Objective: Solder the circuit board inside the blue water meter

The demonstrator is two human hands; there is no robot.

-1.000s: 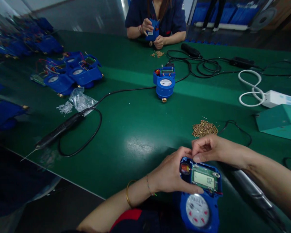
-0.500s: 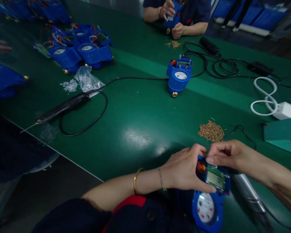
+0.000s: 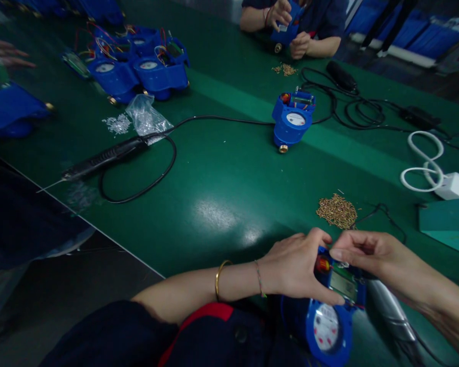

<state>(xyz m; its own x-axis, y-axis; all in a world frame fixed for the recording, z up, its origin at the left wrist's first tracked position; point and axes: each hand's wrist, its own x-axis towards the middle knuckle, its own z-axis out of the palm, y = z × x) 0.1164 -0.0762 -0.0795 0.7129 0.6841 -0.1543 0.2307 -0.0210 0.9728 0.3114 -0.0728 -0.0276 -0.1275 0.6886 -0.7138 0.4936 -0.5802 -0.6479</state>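
Observation:
A blue water meter (image 3: 327, 326) with a round dial sits at the lower right, in front of my body. My left hand (image 3: 296, 270) is wrapped round its upper housing, thumb across the near side and fingers at the far edge. Inside that housing are a green circuit board with a small display (image 3: 344, 284) and an orange-red part (image 3: 323, 264). My right hand (image 3: 361, 250) is closed in a pinch at the housing's far edge; what its fingertips hold is hidden. Below my right wrist lies a silver and black screwdriver-like tool (image 3: 392, 311).
Beyond my hands lies a pile of brass-coloured screws (image 3: 336, 210). Another water meter (image 3: 292, 120) stands mid-table near black cables (image 3: 367, 109). At left are a corded screwdriver (image 3: 103, 159), a plastic bag (image 3: 147, 117) and several meters (image 3: 118, 76). A co-worker's hands (image 3: 300, 45) hold a meter opposite.
The view has shifted a little, so the far items sit further right. Both hands keep nearly the same hold on the meter, my right fingertips still pinched at its far edge.

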